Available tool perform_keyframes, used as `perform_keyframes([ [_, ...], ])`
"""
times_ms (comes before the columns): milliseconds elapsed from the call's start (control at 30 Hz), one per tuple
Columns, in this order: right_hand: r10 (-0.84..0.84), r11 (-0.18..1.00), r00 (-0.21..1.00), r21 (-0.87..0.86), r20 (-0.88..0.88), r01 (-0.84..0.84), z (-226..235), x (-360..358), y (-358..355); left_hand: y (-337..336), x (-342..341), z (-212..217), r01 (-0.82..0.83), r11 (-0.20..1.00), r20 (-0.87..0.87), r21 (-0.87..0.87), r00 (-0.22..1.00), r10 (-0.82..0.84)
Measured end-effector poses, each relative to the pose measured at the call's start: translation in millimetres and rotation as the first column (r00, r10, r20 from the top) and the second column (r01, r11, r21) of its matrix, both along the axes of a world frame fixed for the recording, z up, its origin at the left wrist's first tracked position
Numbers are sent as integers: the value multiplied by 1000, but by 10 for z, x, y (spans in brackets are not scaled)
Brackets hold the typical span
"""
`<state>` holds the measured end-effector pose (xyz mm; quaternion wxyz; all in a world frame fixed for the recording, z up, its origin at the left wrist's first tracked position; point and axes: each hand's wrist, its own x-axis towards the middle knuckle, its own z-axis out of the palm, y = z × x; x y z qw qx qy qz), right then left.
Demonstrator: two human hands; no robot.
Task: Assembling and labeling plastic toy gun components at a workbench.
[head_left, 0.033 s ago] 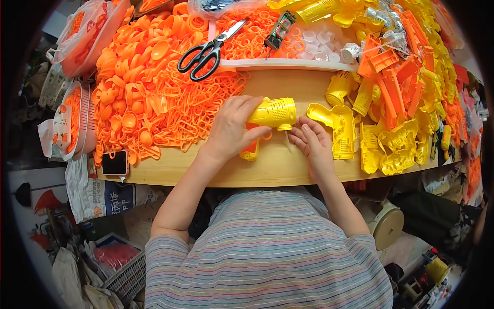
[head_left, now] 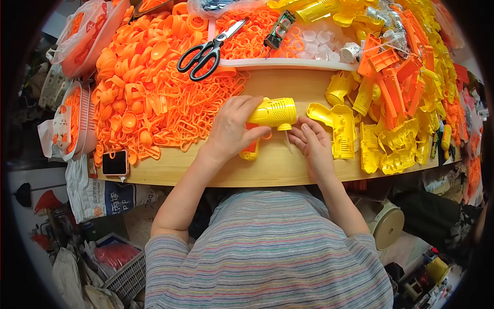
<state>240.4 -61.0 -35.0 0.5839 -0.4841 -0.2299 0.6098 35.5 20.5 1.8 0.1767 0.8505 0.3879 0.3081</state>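
My left hand (head_left: 232, 126) is wrapped over the back of a yellow toy hair-dryer-shaped body (head_left: 275, 112), with its vented barrel pointing right. Its handle hangs toward me, yellow with an orange-red part, partly covered by my thumb. Close to the barrel's front end is my right hand (head_left: 312, 141), fingers curled together; what they hold, if anything, is hidden. A thin pale stick or wire (head_left: 288, 141) runs down from under the barrel beside those fingertips. To the right of this hand a yellow half shell (head_left: 341, 129) lies on the wooden table (head_left: 280, 167).
Orange plastic parts (head_left: 154, 87) are heaped at the left. Black-handled scissors (head_left: 211, 51) rest by a white tray (head_left: 288, 64) at the back. Yellow shells (head_left: 399, 144) and orange pieces (head_left: 396, 92) pile up at the right. A phone-like device (head_left: 115, 163) lies near the front left edge.
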Motion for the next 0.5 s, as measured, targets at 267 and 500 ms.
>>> perform_keyframes([
  [267,-11,1000,1000,-9,-18,11,-64,-10,14,3,3,-24,1,999,-17,-39,1000,-2],
  [500,-15,999,1000,-31,2,15,-11,-29,30,-18,45,2,-33,996,-40,-80,999,29],
])
